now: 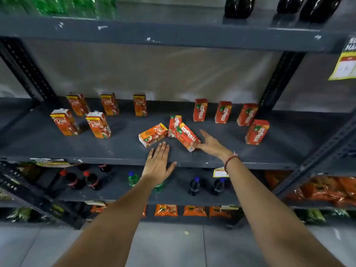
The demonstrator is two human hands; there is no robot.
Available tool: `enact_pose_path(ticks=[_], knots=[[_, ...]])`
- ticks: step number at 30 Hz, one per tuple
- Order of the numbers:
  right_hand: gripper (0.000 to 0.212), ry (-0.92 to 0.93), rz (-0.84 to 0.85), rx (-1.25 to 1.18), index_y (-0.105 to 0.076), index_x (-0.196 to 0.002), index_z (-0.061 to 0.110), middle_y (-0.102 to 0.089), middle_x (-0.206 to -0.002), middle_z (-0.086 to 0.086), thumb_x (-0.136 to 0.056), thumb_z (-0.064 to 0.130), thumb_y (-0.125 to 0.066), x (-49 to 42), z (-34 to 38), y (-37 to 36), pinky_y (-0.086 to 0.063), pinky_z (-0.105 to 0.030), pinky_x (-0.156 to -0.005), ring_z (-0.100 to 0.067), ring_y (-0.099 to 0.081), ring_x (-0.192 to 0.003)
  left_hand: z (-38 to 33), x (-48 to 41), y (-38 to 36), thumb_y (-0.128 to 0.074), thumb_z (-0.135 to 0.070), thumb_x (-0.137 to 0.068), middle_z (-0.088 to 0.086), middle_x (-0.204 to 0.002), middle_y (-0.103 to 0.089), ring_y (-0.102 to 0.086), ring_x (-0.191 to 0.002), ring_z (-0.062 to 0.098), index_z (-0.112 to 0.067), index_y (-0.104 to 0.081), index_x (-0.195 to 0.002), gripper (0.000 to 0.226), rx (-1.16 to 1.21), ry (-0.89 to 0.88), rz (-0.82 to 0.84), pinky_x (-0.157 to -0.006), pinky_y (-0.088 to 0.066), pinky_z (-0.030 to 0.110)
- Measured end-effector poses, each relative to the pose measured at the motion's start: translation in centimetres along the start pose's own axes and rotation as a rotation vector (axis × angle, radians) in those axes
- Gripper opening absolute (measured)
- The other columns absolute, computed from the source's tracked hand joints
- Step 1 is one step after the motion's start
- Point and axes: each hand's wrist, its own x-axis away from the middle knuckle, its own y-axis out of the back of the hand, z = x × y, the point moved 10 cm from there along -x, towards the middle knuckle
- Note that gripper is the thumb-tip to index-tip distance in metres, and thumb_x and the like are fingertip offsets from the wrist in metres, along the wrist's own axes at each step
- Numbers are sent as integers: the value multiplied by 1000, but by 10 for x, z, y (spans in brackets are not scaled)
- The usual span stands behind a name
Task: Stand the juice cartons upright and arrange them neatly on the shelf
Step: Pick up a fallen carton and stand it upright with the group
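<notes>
Three juice cartons lie flat mid-shelf: an orange Real carton [153,137], a red Maaza carton [188,137] and another red Maaza carton [174,125] behind them. Several Real cartons [98,125] stand upright on the left, several Maaza cartons [257,132] upright on the right. My left hand [158,163] hovers open just in front of the lying Real carton, fingers spread. My right hand [212,143] is open beside the near Maaza carton, its thumb side touching the carton's right end.
The dark grey metal shelf [115,149] has a front lip and slotted uprights [277,81] at both sides. Cola bottles [90,179] stand on the shelf below, orange packets [166,210] lower down. Dark bottles [239,6] sit on the shelf above.
</notes>
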Motion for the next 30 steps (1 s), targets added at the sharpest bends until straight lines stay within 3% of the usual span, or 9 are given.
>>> enact_pose_path(ticks=[5, 10, 14, 17, 21, 24, 26, 30], knots=[[55, 10, 183, -34, -46, -131, 2, -54, -134, -17, -81, 10, -68, -13, 12, -12, -38, -32, -106, -27, -51, -124, -1, -15, 2, 0, -73, -74, 12, -157, -11, -5, -144, 23, -5, -12, -148, 101, -60, 1, 23, -115, -3, 41], [57, -47, 224, 67, -58, -120, 7, -64, -122, -9, -69, 20, -81, -26, 7, -10, -40, -37, -107, -21, -58, -114, 2, -11, -2, -9, -74, -79, 12, -155, -21, -13, -143, 23, -5, -20, -147, 97, -83, 1, -10, -115, -9, 40], [53, -101, 282, 80, -59, -114, 3, -65, -109, -8, -68, 19, -81, -25, 7, -21, -50, -30, -94, -21, -62, -105, -1, -11, 2, -17, -72, -82, 15, -151, -30, -23, -140, 25, -2, -28, -143, 94, -80, -13, -37, -114, -18, 40], [52, -135, 248, -25, -61, -113, 0, -66, -105, -9, -68, 16, -81, -23, 5, -27, -54, -23, -83, -19, -64, -99, 0, -12, 1, -21, -71, -83, 16, -149, -34, -27, -139, 27, -1, -32, -141, 92, -73, -10, -28, -113, -23, 42], [52, -175, 208, -247, -56, -117, -4, -65, -115, -13, -72, 10, -78, -10, -1, -38, -53, -29, -89, -22, -64, -105, -1, -13, 2, -26, -70, -84, 18, -145, -39, -33, -136, 28, 1, -38, -138, 90, -64, -16, -42, -111, -27, 44], [48, -149, 129, -482, -54, -118, -4, -64, -114, -16, -74, 1, -73, 2, 0, -44, -55, -21, -80, -22, -63, -100, -1, -13, 3, -27, -69, -84, 18, -144, -41, -35, -135, 29, 1, -39, -137, 89, -57, -15, -60, -110, -28, 44], [51, -138, 58, -622, -51, -119, -4, -63, -119, -20, -73, -2, -73, 6, -2, -45, -53, -27, -87, -23, -63, -103, -1, -12, 2, -28, -70, -84, 18, -144, -41, -35, -135, 29, 1, -39, -137, 89, -60, -17, -68, -110, -28, 44], [51, -84, -110, -477, -55, -105, 8, -67, -107, -9, -63, 11, -84, 4, -7, -36, -49, -34, -94, -20, -63, -101, -1, -12, 1, -25, -70, -85, 17, -145, -40, -34, -135, 28, 1, -39, -138, 90, -66, -9, -60, -110, -28, 43]])
